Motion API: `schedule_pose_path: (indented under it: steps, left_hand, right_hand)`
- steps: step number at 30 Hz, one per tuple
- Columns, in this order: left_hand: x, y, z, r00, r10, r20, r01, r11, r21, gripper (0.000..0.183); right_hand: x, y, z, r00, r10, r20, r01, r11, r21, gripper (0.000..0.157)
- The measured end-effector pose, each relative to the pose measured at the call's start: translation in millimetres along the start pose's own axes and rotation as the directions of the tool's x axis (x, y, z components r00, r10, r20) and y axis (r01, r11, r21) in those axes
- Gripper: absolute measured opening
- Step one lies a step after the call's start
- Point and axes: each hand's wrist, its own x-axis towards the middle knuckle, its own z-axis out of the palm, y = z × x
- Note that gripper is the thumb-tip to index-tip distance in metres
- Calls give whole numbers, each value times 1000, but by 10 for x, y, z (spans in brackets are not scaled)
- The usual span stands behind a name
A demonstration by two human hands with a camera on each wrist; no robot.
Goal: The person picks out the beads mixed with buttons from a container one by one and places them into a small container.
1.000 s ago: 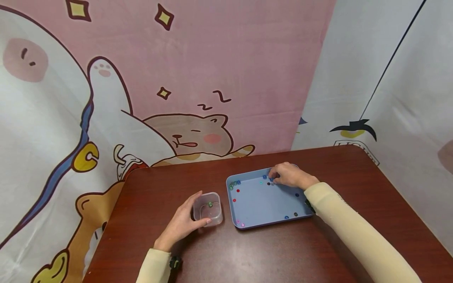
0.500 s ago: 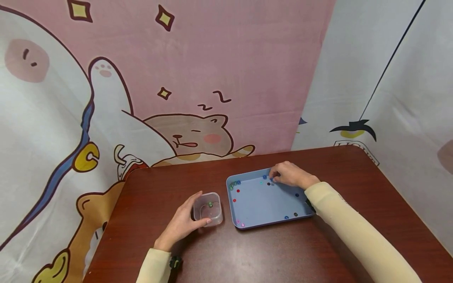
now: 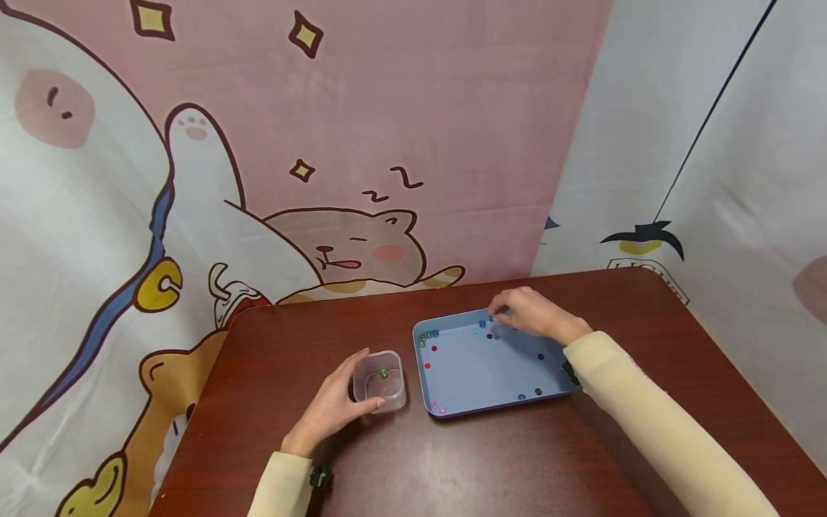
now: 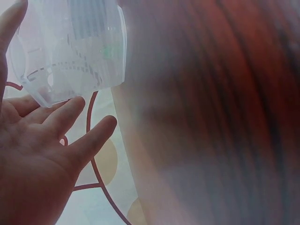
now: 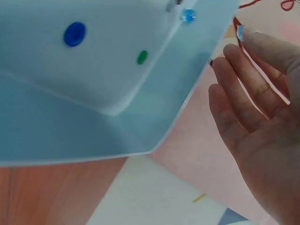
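Cartoon backdrop [image 3: 439, 136] behind brown table [image 3: 452, 467]. Clear box [image 3: 390, 403] at lower centre of head view, green bead [image 3: 384, 373] inside; my left hand [image 3: 332, 408] holds it, thumb and fingers parted to its width. Blue tray [image 3: 484, 373] just right of box; in it green cluster [image 3: 423, 342] at upper left corner, red beads [image 3: 428, 366] lower, pink beads [image 3: 442, 411] at lower left. My right hand [image 3: 533, 314] over tray's upper edge, fingertips drawn together, pinching blue bead [image 5: 241, 33].
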Motion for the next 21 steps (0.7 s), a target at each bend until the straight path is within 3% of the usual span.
schedule_pose_path:
  steps: [8, 21]
  left_hand:
    - [-3, -9, 8, 1000, -6, -5, 6, 1000, -2, 102]
    - [-10, -14, 7, 1000, -2, -7, 2, 1000, 0, 103]
  right_hand:
    - [-70, -146, -88, 999, -13, -47, 15, 999, 30, 19]
    - [-210, -468, -41, 980, -67, -188, 90, 989, 118, 17]
